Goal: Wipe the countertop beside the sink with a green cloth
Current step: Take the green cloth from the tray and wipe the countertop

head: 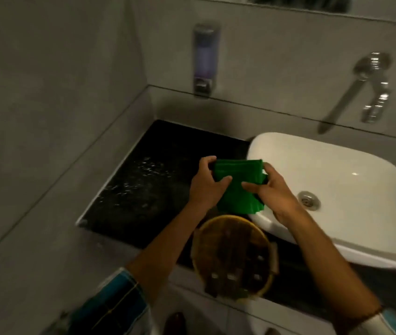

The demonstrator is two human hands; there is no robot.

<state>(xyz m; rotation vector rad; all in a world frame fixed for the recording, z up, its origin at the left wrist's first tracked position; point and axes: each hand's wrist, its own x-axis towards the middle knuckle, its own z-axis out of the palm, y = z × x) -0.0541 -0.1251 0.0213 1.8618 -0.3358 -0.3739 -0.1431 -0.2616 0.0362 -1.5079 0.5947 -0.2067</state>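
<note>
Two hands, left hand (206, 183) and right hand (273, 192), grip one green cloth (236, 187) (folded).

green cloth (236, 189) plain, solid between fingers (226, 180). countertop (143, 180) black, speckled. sink (337, 180) white. basket (234, 257) brown, yellow rim. sleeve (114, 303) blue plaid.

Head view, steeply down, close.

A folded green cloth (236, 187) is held between the left hand (206, 183) and right hand (273, 189), above the wet black counter (143, 180) beside the white sink (337, 180). A round basket (234, 257) is seen below.
</note>
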